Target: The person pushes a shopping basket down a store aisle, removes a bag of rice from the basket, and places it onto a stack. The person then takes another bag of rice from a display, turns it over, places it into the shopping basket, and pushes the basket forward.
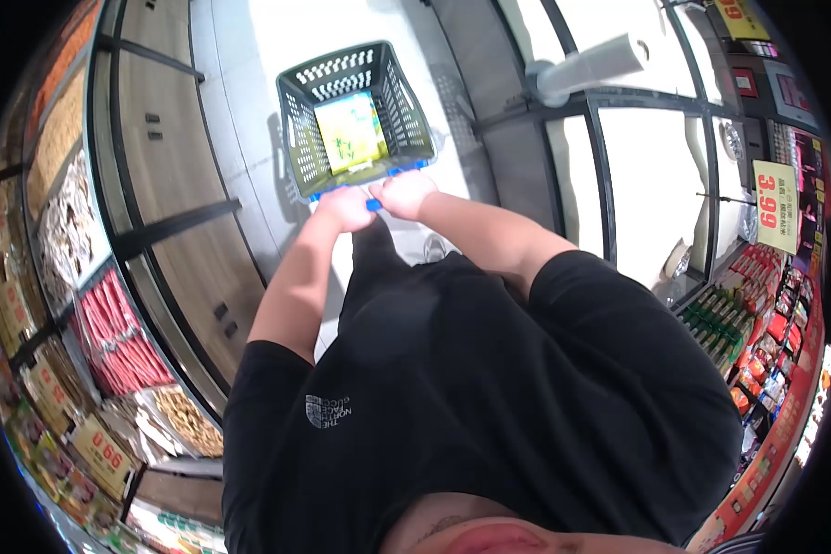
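A dark grey shopping basket (pixel 303 148) with slotted sides is in front of my body, near the top of the view. A yellow and green package (pixel 351 132) lies flat inside it. Fingers wrapped, my left hand (pixel 347 209) grips the blue handle (pixel 375 204) at the basket's near side. Just to its right, my right hand (pixel 404 195) is closed round the same handle, with a short bit of blue showing between the two hands. Both arms reach forward.
Bins of dried goods (pixel 125 332) and price signs line the left. On the right are dark-framed cases (pixel 651 175), a roll of clear bags (pixel 600 66), a 3.99 sign (pixel 776 207) and packaged goods (pixel 762 346). Pale tiled floor (pixel 235 111) runs ahead.
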The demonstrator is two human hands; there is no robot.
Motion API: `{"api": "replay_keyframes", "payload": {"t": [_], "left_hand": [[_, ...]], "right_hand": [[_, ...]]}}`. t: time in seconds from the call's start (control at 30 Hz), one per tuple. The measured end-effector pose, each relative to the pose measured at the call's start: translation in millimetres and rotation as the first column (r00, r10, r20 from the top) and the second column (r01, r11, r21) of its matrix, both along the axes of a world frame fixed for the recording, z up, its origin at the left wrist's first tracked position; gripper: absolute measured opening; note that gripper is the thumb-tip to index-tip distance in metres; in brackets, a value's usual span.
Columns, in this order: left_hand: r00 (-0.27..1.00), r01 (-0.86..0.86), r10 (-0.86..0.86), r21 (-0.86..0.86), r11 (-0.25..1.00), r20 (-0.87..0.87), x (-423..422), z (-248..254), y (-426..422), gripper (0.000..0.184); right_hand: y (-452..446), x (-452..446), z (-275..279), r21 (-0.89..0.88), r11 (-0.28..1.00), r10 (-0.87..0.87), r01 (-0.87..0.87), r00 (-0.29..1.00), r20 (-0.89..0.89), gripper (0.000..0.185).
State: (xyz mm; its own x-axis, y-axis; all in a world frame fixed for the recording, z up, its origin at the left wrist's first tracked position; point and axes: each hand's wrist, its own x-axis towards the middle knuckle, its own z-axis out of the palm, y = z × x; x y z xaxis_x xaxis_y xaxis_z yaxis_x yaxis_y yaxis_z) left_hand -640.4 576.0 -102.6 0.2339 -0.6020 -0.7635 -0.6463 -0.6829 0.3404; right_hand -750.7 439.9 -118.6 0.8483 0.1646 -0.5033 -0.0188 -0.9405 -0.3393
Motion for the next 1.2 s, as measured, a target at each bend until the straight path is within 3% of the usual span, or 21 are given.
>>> {"api": "replay_keyframes", "payload": {"t": [0.07,0.17,0.27,0.3,0.43,0.7,0.8,0.97,1.07,1.2], "left_hand": [[0.998,0.056,-0.056,-0.046,0.997,0.007,33.6,-20.7,-8.0,0.037],[0.994,0.113,-0.113,-0.046,0.993,0.009,79.4,-9.4,-29.2,0.039],[0.992,0.126,-0.126,-0.025,0.992,0.003,120.6,-30.5,-51.3,0.041],[0.991,0.133,-0.133,-0.032,0.991,0.006,132.1,-28.1,-57.7,0.041],[0.988,0.155,-0.156,-0.063,0.986,-0.006,177.7,-21.2,-81.0,0.041],[0.984,0.162,-0.164,-0.037,0.986,-0.064,255.7,-25.2,-133.3,0.043],[0.987,0.148,-0.149,-0.023,0.989,-0.051,289.0,-29.0,-158.7,0.040],[0.975,0.212,-0.218,-0.102,0.972,-0.046,344.6,-51.2,-193.4,0.029],[0.985,0.142,-0.143,-0.021,0.990,-0.099,377.2,-16.2,-224.5,0.030],[0.980,0.186,-0.186,-0.011,0.983,-0.067,420.9,-28.8,-254.6,0.035]], "right_hand": [[-8.0,30.0,-7.4,-0.025,0.998,-0.056,0.056,0.998,-0.017,0.024],[-23.5,68.7,-15.8,-0.069,0.996,-0.062,0.063,0.998,0.015,0.022],[-41.0,95.6,-26.6,-0.136,0.986,-0.074,0.093,0.987,0.141,0.020],[-44.6,101.9,-31.9,-0.115,0.978,-0.134,0.173,0.949,0.286,0.016],[-70.1,141.4,-37.3,-0.121,0.983,-0.051,0.137,0.843,0.535,0.012],[-128.7,228.6,-22.5,-0.052,0.985,-0.145,0.165,0.950,0.277,0.022],[-157.5,265.0,-19.4,-0.038,0.995,-0.087,0.096,0.979,0.186,0.027],[-200.1,316.3,-25.0,0.049,0.989,-0.148,0.141,0.968,0.205,0.026],[-218.1,351.5,-26.6,0.044,0.990,-0.137,0.132,0.978,0.154,0.027],[-247.9,396.3,-20.9,0.070,0.982,-0.182,0.174,0.977,0.116,0.024]]}}
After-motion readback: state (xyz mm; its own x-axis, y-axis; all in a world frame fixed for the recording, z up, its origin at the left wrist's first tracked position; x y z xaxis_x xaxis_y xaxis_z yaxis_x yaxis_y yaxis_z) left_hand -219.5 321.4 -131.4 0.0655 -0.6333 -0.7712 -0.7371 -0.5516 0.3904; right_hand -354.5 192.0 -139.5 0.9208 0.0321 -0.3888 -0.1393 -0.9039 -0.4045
